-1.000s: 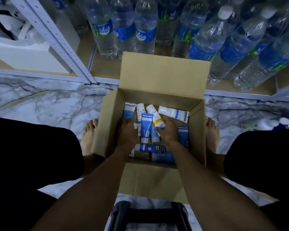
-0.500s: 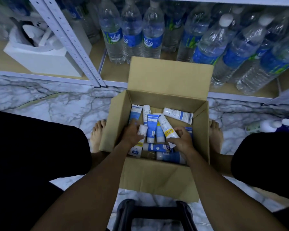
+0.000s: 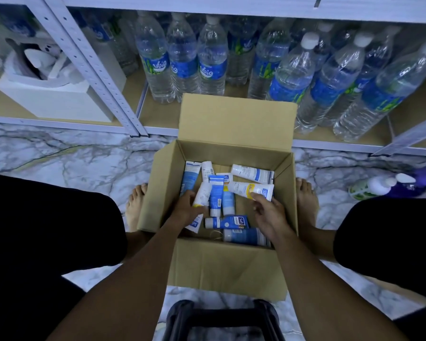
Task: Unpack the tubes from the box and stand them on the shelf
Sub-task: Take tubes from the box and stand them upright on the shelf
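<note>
An open cardboard box (image 3: pixel 158 188) stands on the marble floor between my feet, holding several blue and white tubes. My left hand (image 3: pixel 188 207) is inside it and grips a white tube (image 3: pixel 202 194) that lies slanted under my fingers. My right hand (image 3: pixel 268 212) pinches the end of a white tube with a yellow band (image 3: pixel 246 187), which lies across the pile. A blue tube (image 3: pixel 216 193) sits between my hands. More tubes (image 3: pixel 228 222) lie at the near wall. The shelf (image 3: pixel 158 112) is just behind the box.
Several large water bottles (image 3: pixel 208 60) fill the lowest shelf behind the box's raised flap. A white box (image 3: pixel 52 99) sits in the left bay beyond a metal upright (image 3: pixel 103 80). Pump bottles (image 3: pixel 374 187) lie on the floor at right. A black stool (image 3: pixel 221 318) is under me.
The view has tilted up toward the shelf. My right hand has swung the yellow-banded tube from upright in the pile to lying crosswise. My left hand has closed on the white tube.
</note>
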